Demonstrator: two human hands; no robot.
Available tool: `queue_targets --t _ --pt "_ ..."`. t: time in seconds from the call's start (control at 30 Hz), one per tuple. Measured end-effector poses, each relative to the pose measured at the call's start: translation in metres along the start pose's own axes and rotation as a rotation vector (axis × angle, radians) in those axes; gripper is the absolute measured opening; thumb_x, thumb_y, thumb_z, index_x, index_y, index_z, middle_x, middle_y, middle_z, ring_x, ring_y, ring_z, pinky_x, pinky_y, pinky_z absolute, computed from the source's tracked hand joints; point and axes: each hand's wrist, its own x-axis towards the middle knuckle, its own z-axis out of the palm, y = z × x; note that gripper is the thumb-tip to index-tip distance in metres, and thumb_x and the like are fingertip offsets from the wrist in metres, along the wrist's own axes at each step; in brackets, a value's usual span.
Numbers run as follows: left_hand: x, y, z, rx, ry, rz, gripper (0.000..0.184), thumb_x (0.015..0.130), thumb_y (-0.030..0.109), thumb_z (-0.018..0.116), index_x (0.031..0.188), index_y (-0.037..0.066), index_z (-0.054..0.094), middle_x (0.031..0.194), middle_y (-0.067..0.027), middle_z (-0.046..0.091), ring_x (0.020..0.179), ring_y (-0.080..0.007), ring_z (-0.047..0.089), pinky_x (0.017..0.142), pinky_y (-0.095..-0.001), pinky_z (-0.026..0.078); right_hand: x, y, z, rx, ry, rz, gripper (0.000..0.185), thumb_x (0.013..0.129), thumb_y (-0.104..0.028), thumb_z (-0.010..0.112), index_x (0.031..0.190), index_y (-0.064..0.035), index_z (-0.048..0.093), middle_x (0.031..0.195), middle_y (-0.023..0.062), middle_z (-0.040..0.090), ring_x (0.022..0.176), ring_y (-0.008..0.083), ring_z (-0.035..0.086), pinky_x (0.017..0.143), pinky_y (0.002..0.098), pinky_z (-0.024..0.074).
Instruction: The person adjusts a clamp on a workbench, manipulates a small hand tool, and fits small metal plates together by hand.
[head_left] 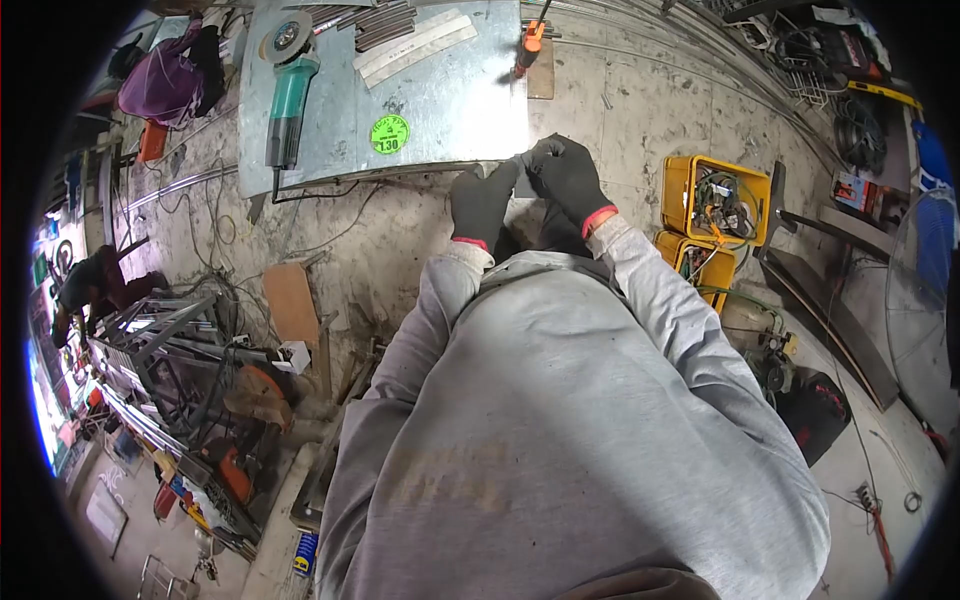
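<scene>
Both my hands wear black gloves with red cuffs and meet at the near edge of a metal-topped table. A small flat grey metal piece shows between them. My left hand is closed at its left side, fingers drawn together. On its right side, my right hand is closed on it, with the fingers bent over. The gloves hide much of the piece. On the tabletop lie a green angle grinder, a round green sticker and an orange-handled clamp.
Metal strips lie at the table's far side. Yellow crates with tools and cables stand on the floor to the right. Cables cross the floor at left, near a metal frame. Another person is at the far left.
</scene>
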Motion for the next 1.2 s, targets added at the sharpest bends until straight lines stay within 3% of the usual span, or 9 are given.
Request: queue_targets --t 0.33,0.4,0.43,0.53,0.73,0.87,0.93,1.1,1.2 --pt "-0.011 0.027 -0.009 0.018 0.059 -0.248 0.029 0.089 0.027 0.074 0.079 0.001 0.074 0.066 -0.0096 0.067 0.059 -0.0178 0.06 0.056 -0.0373 0.046 -0.008 0.006 -0.001 -0.109 -0.018 -0.017 0.011 0.088 0.0 0.058 0.091 -0.0001 0.069 0.076 0.0048 0.066 0.064 0.0127 0.059 0.059 0.0295 0.0483" --pt "0.001 0.003 -0.005 0.816 0.118 0.648 0.028 0.084 0.028 0.079 0.089 0.001 0.071 0.06 -0.0028 0.05 0.058 -0.0103 0.052 0.05 -0.0359 0.039 -0.004 -0.002 -0.002 -0.044 -0.013 0.03 0.012 0.089 0.0 0.058 0.09 -0.0014 0.07 0.076 0.0038 0.066 0.064 0.0122 0.059 0.058 0.0295 0.0482" --pt "0.002 -0.001 -0.003 0.047 -0.042 0.161 0.034 0.085 0.029 0.081 0.1 -0.001 0.072 0.065 -0.0035 0.056 0.059 -0.0108 0.054 0.05 -0.0361 0.04 -0.005 -0.006 -0.003 -0.024 -0.027 0.032 0.011 0.089 -0.001 0.059 0.09 -0.0017 0.07 0.076 0.0033 0.066 0.064 0.0121 0.059 0.058 0.0293 0.048" --pt "-0.019 0.031 -0.008 -0.144 -0.006 -0.264 0.038 0.085 0.029 0.08 0.102 -0.004 0.072 0.068 -0.0035 0.061 0.06 -0.0118 0.054 0.052 -0.0364 0.042 -0.012 -0.003 -0.003 -0.038 -0.075 0.066 0.009 0.091 -0.004 0.061 0.092 -0.0015 0.07 0.077 0.0031 0.067 0.066 0.0126 0.06 0.06 0.0301 0.0489" --pt "-0.011 0.026 -0.008 -0.044 0.043 -0.286 0.038 0.087 0.033 0.075 0.074 -0.002 0.071 0.063 -0.006 0.065 0.057 -0.0144 0.056 0.056 -0.037 0.043 -0.005 0.006 0.0 -0.278 0.042 -0.086 0.011 0.088 -0.002 0.06 0.091 -0.0002 0.07 0.079 0.0044 0.07 0.069 0.0143 0.063 0.063 0.0319 0.0503" --pt "0.0 -0.006 -0.001 0.214 -0.038 0.221 0.026 0.097 0.022 0.065 0.121 0.022 0.075 0.071 -0.0174 0.063 0.054 -0.028 0.059 0.053 -0.0401 0.045 0.005 -0.008 -0.002 -0.139 -0.016 -0.039 0.011 0.087 -0.001 0.06 0.09 0.0001 0.07 0.077 0.0043 0.07 0.068 0.014 0.062 0.062 0.0315 0.0497" --pt "-0.016 0.026 -0.003 -0.098 0.047 -0.083 0.04 0.087 0.035 0.076 0.071 -0.001 0.069 0.061 -0.0063 0.064 0.055 -0.0154 0.057 0.056 -0.0367 0.043 -0.001 0.011 -0.002 -0.128 -0.01 -0.011 0.01 0.088 -0.002 0.06 0.089 0.0005 0.07 0.075 0.0039 0.068 0.068 0.0138 0.062 0.06 0.0313 0.0491" --pt "-0.025 0.034 -0.013 -0.156 -0.021 -0.408 0.029 0.079 0.026 0.084 0.098 0.007 0.073 0.073 -0.0092 0.067 0.062 -0.0229 0.063 0.059 -0.0378 0.049 -0.032 -0.019 0.004 -0.239 0.05 -0.02 0.01 0.089 -0.002 0.06 0.086 -0.0016 0.069 0.075 0.0039 0.066 0.067 0.0142 0.062 0.059 0.0311 0.0484" --pt "-0.007 0.019 -0.008 0.116 0.003 0.349 0.039 0.087 0.036 0.078 0.085 -0.001 0.068 0.063 -0.0011 0.053 0.057 -0.0128 0.049 0.052 -0.0386 0.038 0.005 -0.007 0.002 -0.064 -0.024 -0.024 0.013 0.088 -0.001 0.057 0.087 -0.0018 0.07 0.075 0.0034 0.067 0.065 0.0143 0.061 0.059 0.0311 0.0488"
